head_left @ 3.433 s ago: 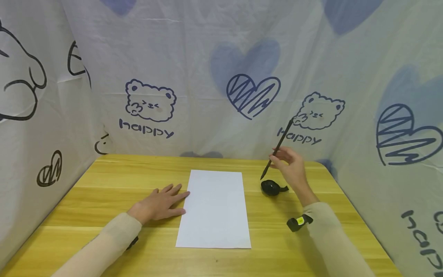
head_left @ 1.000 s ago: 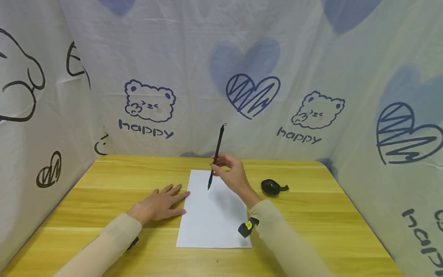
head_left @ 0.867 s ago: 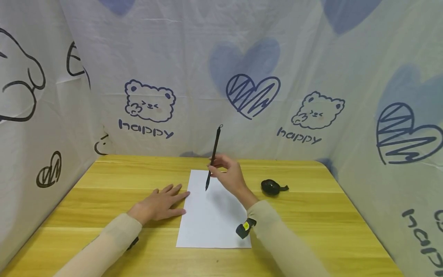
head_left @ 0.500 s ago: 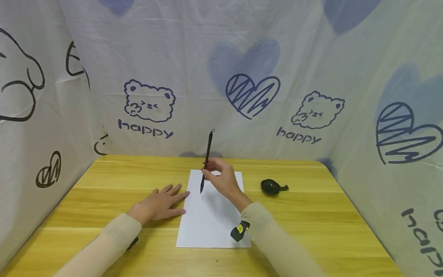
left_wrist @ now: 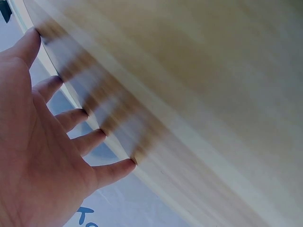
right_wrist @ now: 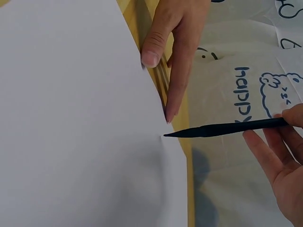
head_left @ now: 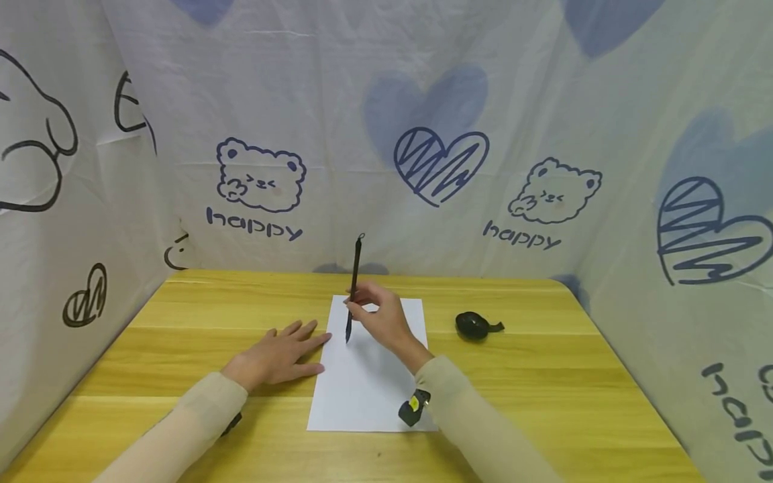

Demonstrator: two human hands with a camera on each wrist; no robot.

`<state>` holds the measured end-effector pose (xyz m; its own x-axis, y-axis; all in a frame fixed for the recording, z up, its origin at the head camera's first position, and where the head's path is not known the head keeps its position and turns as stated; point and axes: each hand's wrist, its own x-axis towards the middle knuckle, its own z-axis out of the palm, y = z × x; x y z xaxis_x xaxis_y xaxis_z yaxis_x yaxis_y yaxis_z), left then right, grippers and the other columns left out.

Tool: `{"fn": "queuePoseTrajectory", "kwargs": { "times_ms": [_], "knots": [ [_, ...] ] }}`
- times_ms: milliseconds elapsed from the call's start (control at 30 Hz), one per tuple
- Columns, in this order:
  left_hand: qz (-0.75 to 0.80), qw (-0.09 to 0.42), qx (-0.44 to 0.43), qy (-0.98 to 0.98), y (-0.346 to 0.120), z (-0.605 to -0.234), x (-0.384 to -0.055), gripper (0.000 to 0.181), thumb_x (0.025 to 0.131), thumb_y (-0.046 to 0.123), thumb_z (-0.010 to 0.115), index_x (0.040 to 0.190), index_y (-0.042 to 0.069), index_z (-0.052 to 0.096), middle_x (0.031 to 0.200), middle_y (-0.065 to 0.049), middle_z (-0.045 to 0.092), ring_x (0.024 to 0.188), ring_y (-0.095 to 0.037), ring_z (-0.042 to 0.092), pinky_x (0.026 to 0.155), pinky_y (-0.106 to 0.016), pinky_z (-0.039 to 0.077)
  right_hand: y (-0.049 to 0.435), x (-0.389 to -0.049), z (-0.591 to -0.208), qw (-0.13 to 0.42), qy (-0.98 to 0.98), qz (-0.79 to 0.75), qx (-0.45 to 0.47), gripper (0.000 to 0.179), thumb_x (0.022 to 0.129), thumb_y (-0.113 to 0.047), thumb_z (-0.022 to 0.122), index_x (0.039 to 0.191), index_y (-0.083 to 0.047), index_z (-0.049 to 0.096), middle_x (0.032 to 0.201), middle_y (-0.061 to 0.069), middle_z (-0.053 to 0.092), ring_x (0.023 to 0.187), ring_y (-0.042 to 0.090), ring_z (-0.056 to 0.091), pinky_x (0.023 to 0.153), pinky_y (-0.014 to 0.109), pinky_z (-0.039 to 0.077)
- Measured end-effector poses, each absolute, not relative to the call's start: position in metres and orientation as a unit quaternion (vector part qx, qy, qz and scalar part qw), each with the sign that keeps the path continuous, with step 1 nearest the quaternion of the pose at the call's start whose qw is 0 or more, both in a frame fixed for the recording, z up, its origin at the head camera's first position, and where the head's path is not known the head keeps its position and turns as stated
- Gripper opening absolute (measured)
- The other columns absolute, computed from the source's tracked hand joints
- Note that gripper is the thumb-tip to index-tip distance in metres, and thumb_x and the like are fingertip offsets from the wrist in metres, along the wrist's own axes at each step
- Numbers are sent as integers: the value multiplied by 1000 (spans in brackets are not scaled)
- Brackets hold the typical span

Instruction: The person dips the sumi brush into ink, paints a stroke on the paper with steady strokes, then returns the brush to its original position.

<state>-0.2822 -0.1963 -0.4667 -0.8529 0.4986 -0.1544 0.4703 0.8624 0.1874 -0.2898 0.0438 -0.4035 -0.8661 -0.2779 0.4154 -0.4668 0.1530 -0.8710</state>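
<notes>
My right hand (head_left: 383, 318) pinches a dark brush (head_left: 355, 268) between thumb and fingers, its shaft nearly upright and its pointed tip down. The tip is close over the upper left part of a white sheet of paper (head_left: 368, 402). In the right wrist view the brush (right_wrist: 222, 128) tapers to a dark point right at its shadow on the paper (right_wrist: 71, 94). My left hand (head_left: 278, 357) rests on the table with fingers spread, thumb and index fingertips at the paper's left edge. From the left wrist, the left hand (left_wrist: 38, 142) shows straight fingers touching the wood.
A small black round dish with a short handle (head_left: 473, 327) stands right of the paper. The yellow wooden table (head_left: 543, 402) is bounded by a printed white curtain (head_left: 338, 100) at the back and both sides.
My right hand has carried the brush from beside the black dish leftward over the paper, then a little lower toward its left part. The left hand and the paper have stayed put.
</notes>
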Motion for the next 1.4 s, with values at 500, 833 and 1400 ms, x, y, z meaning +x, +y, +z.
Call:
{"fn": "queuePoseTrajectory", "kwargs": {
  "times_ms": [500,833,1400],
  "knots": [
    [70,99,255,959,-196,-465,-282,71,102,63,49,161,24,39,169,-18,29,155,-49,28,114,-80,25,46,-302,-422,77,-773,578,249,23,94,5,69,117,4,69,105,26,74,97,42,74,76,20,61],
    [65,98,253,960,-196,-467,-284,73,101,65,48,161,25,39,170,-18,29,155,-49,28,114,-79,25,51,-309,-432,77,-775,570,263,24,95,-5,73,118,-5,72,106,19,77,93,34,76,74,22,61],
    [61,98,253,960,-196,-469,-285,73,101,66,47,161,26,38,170,-17,29,155,-49,28,114,-79,26,50,-308,-433,89,-791,545,262,23,95,-6,72,118,-6,72,105,15,78,92,28,76,71,24,62]
  ]
}}
